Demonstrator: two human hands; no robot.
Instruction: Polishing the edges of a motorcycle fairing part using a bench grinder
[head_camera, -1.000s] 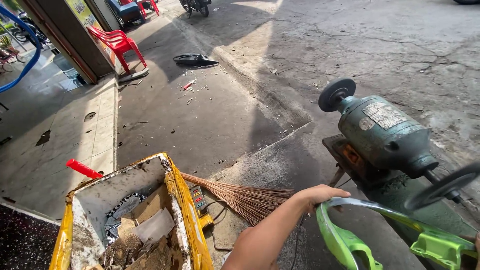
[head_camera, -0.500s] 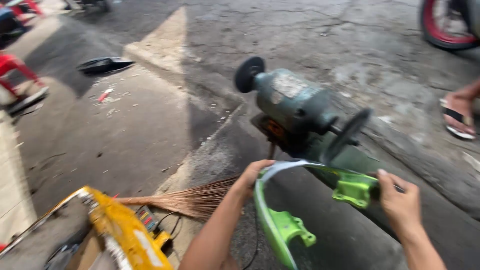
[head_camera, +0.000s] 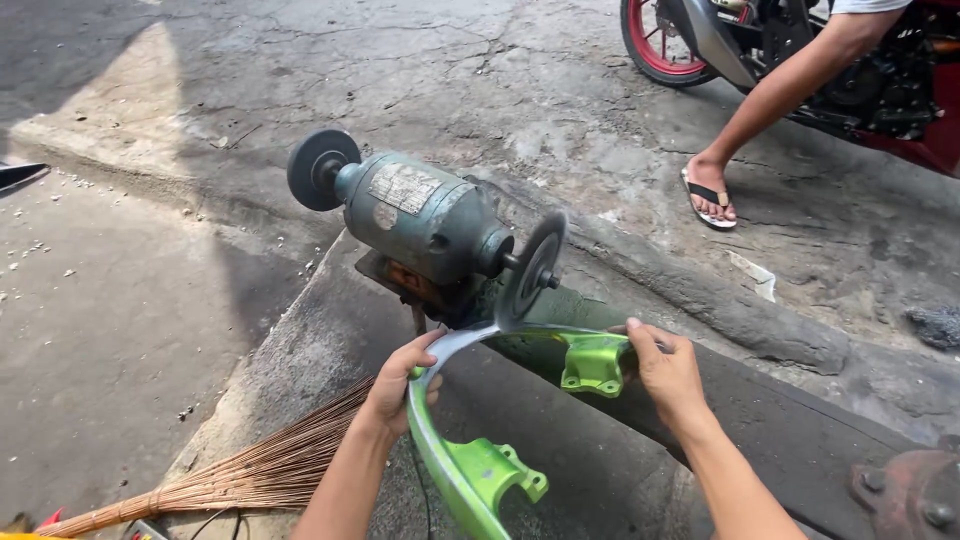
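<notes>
While gripping a curved green frame piece (head_camera: 470, 470) with both hands, pressing its bare strip to the grinder wheel (head_camera: 530, 268).

Left hand (head_camera: 400, 385) clamped on the lower bend, right hand (head_camera: 665, 368) clamped on the far end by a green bracket, hands well apart along the arc. Paint already off on the silvery stretch touching the wheel; rest of the piece still bright green, so by the look of it most stripping left to do. Grey-green bench grinder (head_camera: 425, 220) bolted on a dark sloped concrete kerb (head_camera: 560, 450), outdoors on cracked, sunlit pavement (head_camera: 480, 70). Straw broom (head_camera: 230, 480) lying at lower left; another person's sandalled foot (head_camera: 708, 195) beside a red motorcycle (head_camera: 790, 40) at upper right.
</notes>
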